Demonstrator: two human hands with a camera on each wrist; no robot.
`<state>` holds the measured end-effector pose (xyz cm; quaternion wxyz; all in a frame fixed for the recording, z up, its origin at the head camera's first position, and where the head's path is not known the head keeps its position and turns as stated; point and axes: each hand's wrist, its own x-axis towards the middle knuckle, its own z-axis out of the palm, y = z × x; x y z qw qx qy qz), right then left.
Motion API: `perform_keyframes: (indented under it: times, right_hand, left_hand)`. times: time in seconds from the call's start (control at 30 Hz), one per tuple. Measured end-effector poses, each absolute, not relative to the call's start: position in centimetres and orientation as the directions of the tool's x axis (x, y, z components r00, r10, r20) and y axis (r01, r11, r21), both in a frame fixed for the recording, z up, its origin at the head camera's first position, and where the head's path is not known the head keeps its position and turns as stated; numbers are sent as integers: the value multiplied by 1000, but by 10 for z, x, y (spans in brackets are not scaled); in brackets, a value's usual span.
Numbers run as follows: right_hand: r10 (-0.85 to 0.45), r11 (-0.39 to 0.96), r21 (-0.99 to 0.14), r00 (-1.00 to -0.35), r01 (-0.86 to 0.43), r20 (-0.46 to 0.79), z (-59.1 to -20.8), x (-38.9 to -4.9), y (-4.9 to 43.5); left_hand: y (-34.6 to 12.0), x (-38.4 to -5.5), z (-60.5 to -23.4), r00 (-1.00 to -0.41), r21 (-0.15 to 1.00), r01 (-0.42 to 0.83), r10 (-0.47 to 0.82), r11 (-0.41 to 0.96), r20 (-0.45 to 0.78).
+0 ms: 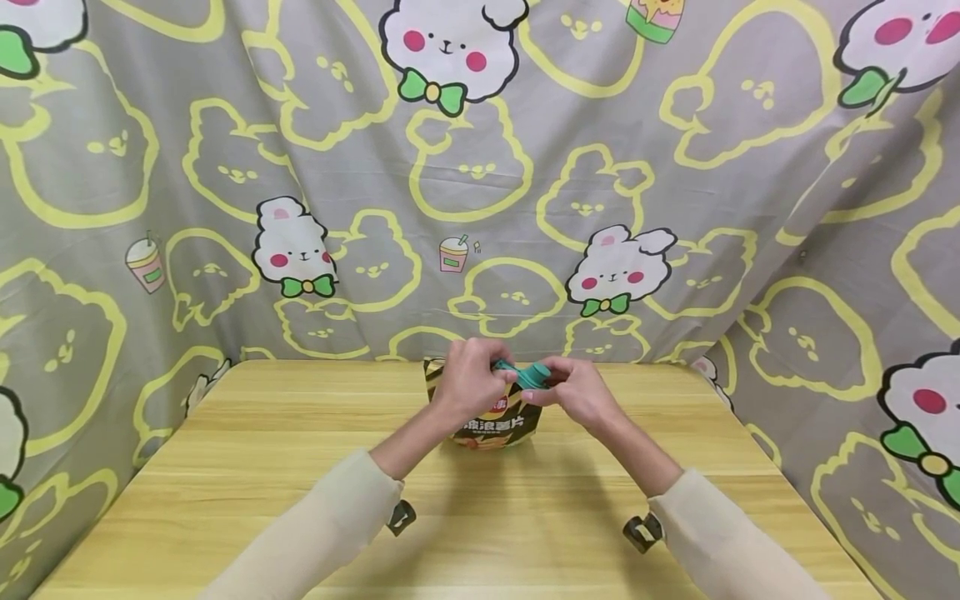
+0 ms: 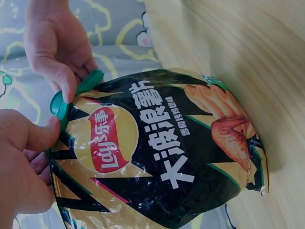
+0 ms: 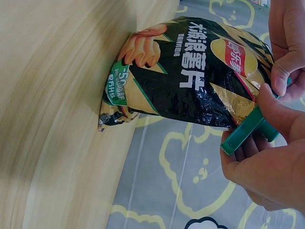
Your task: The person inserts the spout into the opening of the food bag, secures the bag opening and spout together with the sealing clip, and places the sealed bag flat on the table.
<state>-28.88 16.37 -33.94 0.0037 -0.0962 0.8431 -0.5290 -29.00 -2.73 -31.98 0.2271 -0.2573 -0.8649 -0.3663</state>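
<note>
A black and gold Lay's chip bag [image 2: 157, 148] stands upright on the table, its base on the wood. A green bag clip with a round spout [image 3: 245, 129] sits across its top edge. My left hand [image 1: 472, 379] pinches the bag's top, its thumb against one end of the clip. From the other side, my right hand [image 1: 577, 390] grips the clip between thumb and fingers, beside the spout. The fingers of both hands are partly hidden behind the bag and clip. In the head view the hands cover much of the bag's upper part.
The light wooden table [image 1: 300, 467] reaches back to a grey curtain [image 1: 480, 183] with yellow outlines and cartoon rabbits. Curtain also hangs at both sides. Black wrist cameras [image 1: 642, 532] hang below the cuffs of the pale sleeves [image 1: 330, 517].
</note>
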Motion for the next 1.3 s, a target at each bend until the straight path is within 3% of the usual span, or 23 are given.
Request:
perform_keyframes:
  times: [1.3]
  right_hand:
    - [-92,401,-913,-995,-78,45,-335,-296,158]
  left_hand:
    - [-28,-294,-320,-739,486,628,270,608,617]
